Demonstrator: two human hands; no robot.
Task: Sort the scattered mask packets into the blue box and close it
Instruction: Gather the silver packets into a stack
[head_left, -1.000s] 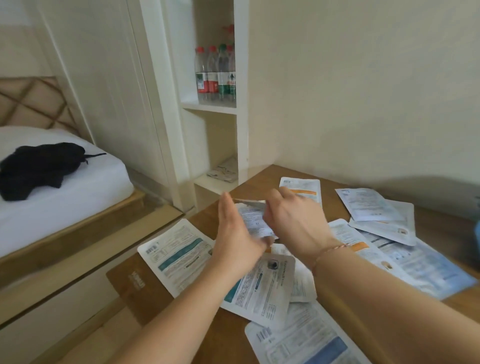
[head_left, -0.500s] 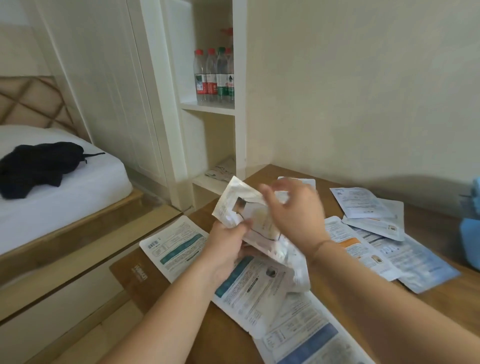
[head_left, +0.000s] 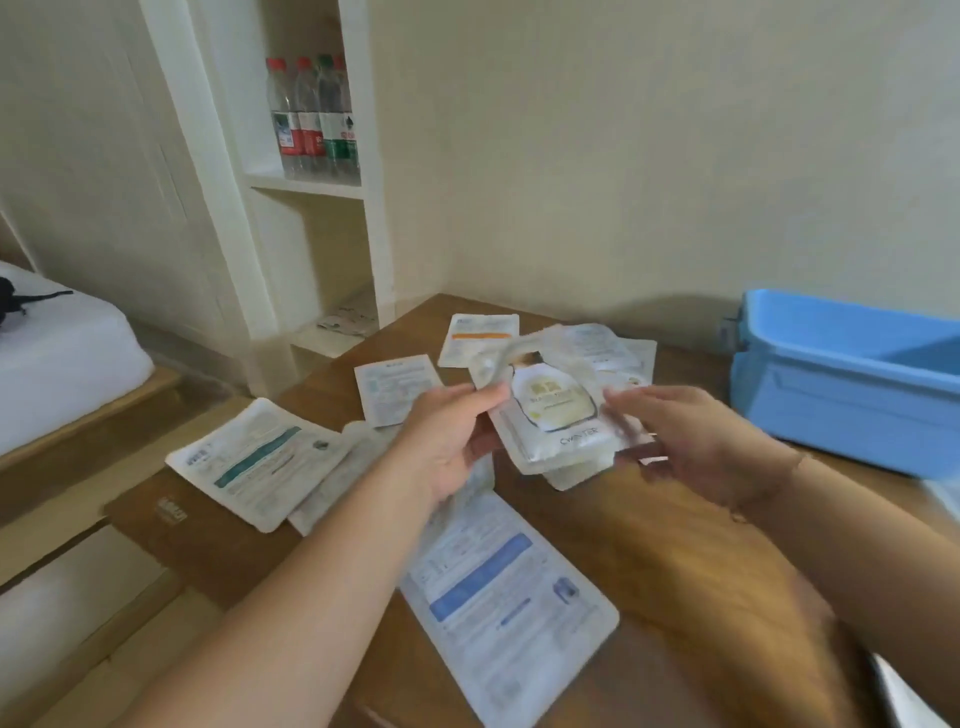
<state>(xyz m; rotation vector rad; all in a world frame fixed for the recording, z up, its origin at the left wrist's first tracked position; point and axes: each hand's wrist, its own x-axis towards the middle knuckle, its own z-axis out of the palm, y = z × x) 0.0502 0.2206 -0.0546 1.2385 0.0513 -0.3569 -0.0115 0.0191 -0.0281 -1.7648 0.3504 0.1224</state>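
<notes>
Both grips clasp one small stack of packets (head_left: 558, 415) above the worktop's middle: left hand (head_left: 449, 441) pinching its left edge, right hand (head_left: 696, 441) cradling its right side. The blue box (head_left: 831, 395), lid off, sits at the right edge, nearer the right hand. Loose packets (head_left: 498, 597) lie along the near and left edges.

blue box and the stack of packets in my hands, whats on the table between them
In the head view, only bare wooden table lies between the held stack of packets and the blue box; the right hand reaches partly across that stretch.
</notes>
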